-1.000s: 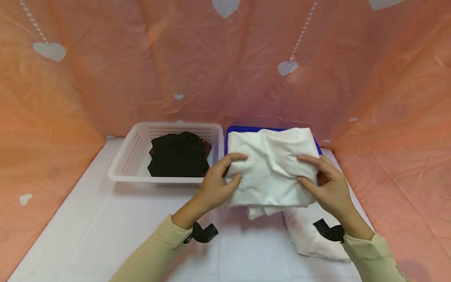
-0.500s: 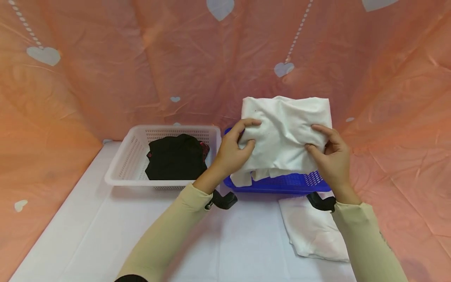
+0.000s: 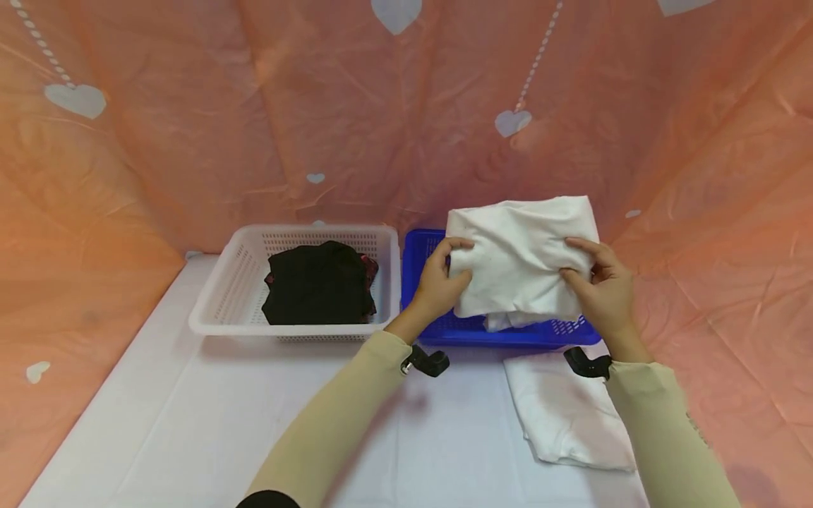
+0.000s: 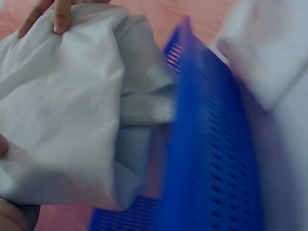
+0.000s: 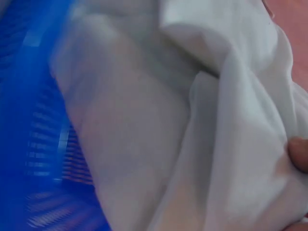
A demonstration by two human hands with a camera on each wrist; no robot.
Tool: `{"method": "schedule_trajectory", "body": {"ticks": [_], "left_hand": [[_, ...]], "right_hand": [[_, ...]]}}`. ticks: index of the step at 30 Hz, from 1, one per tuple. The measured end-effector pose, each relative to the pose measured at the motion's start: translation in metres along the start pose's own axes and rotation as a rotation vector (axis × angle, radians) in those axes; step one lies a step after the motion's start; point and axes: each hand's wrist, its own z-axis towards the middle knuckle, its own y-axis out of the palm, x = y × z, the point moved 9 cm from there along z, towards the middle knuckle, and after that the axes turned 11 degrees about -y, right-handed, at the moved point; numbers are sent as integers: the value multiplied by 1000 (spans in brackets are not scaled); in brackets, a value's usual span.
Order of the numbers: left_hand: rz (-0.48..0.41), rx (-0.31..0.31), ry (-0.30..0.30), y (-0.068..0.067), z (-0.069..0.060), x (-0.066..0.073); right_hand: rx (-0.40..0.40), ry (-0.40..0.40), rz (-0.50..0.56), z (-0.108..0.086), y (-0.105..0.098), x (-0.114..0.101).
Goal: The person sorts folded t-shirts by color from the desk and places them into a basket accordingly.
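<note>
A folded white cloth garment [image 3: 517, 264] is held over the blue perforated basket [image 3: 422, 282]. My left hand [image 3: 442, 279] pinches its left side between thumb and fingers, and my right hand [image 3: 600, 286] pinches the right side. Loose folds hang from the garment's lower edge. In the left wrist view the garment [image 4: 72, 106] hangs beside the basket's blue wall [image 4: 216, 134]. Up close in the right wrist view, layered folds of the garment [image 5: 139, 125] dip by the basket wall [image 5: 29, 96]. Whether the folds touch the basket floor cannot be told.
To the left stands a white perforated basket [image 3: 219, 289] with a folded black garment [image 3: 317, 286] and some red-patterned fabric [image 3: 370, 271] in it. Another folded white cloth [image 3: 571, 416] lies on the white table [image 3: 190, 416] at the right front. Orange curtains [image 3: 254, 141] hang behind and on both sides.
Both hands have carried the white garment up and away from the front of the blue basket, then lowered it slightly over the basket. The grip on both sides stays.
</note>
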Motion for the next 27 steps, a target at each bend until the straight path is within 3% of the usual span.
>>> {"method": "schedule_trajectory", "body": {"ticks": [5, 14, 18, 22, 27], "left_hand": [[162, 30, -131, -4, -5, -31], [352, 58, -349, -11, -8, -61], [399, 68, -397, -14, -6, -71], [503, 59, -440, -13, -5, -80], [571, 53, -482, -11, -5, -85]], "right_hand": [[-93, 86, -65, -19, 11, 18], [-272, 274, -247, -38, 26, 88], [-359, 315, -306, -40, 34, 103], [-442, 333, -381, -40, 40, 112], [-515, 352, -406, -43, 45, 121]]}}
